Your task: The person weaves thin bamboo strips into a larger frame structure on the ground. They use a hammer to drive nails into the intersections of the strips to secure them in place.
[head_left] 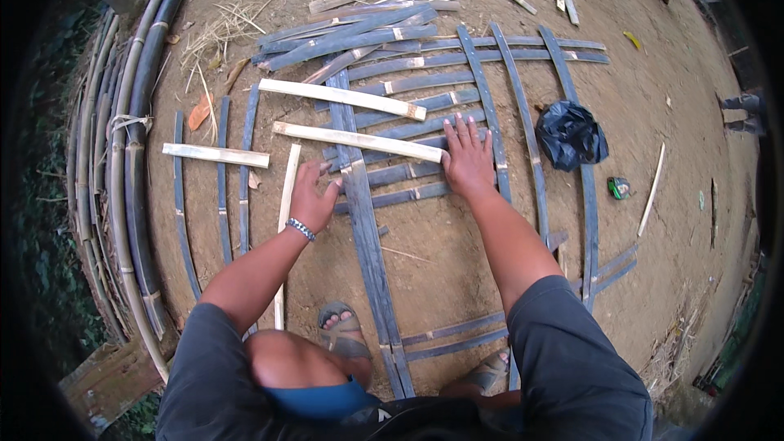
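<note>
A lattice of dark bamboo slats (423,173) lies on the ground in front of me, crossed by a wide dark slat (367,233). My right hand (472,159) rests flat on the lattice with spread fingers, its thumb by the end of a pale split bamboo strip (359,140). That strip lies across the wide slat. Left of the wide slat is my left hand (312,200), fingers apart and slightly bent, nothing seen in it. Beside its wrist, another pale strip (286,220) runs lengthwise. A further pale strip (343,100) lies beyond, over the dark slats.
A heap of dark and pale bamboo pieces (351,37) lies at the far side. On the right are a black plastic bag (572,135) and a green-and-black tape measure (618,188). Long bamboo poles (135,155) line the left edge. Another pale strip (215,154) crosses narrow dark slats.
</note>
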Demonstrator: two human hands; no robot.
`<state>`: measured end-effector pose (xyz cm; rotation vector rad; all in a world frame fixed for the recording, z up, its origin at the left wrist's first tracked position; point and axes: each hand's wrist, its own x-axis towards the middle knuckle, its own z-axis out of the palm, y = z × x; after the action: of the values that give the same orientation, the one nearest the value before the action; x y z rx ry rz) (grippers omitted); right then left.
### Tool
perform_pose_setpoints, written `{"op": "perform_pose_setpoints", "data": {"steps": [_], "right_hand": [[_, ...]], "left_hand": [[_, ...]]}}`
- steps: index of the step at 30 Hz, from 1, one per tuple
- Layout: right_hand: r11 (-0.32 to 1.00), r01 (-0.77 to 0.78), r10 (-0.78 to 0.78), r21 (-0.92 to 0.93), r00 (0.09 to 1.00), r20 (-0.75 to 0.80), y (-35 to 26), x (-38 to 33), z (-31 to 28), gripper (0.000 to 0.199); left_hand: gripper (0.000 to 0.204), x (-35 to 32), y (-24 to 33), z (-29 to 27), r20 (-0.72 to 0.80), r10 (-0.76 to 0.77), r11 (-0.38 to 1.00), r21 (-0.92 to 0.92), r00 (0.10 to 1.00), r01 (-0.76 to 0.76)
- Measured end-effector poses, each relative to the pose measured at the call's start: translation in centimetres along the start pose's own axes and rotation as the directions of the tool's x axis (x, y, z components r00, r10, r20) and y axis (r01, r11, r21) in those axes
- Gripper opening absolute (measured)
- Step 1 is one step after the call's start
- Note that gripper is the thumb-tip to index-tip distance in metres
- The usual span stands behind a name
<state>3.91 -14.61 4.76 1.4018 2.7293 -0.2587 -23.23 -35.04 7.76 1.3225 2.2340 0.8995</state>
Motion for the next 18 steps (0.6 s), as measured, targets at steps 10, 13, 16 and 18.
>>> {"op": "perform_pose_setpoints", "data": {"steps": [10,13,16,18], "right_hand": [[0.995,0.017,-0.014,0.096,0.999,-0.039,0.4,1.6,2.7,0.059],[0.995,0.007,-0.007,0.096,1.000,-0.007,0.3,2.0,2.5,0.061],[0.997,0.000,0.000,0.081,1.000,-0.002,0.7,2.0,1.9,0.062],[0.997,0.003,-0.004,0.081,1.000,0.007,0.8,2.1,2.2,0.063]], "left_hand": [[0.046,17.3,1.0,-0.2,0.081,0.365,0.894,0.247,0.928,-0.373],[0.073,25.4,1.4,1.6,0.156,0.145,0.873,0.444,0.977,-0.200],[0.095,30.2,4.3,2.4,0.181,0.031,0.774,0.618,0.983,-0.138],[0.108,31.9,6.1,2.0,0.279,-0.115,0.711,0.694,0.953,-0.117]]}}
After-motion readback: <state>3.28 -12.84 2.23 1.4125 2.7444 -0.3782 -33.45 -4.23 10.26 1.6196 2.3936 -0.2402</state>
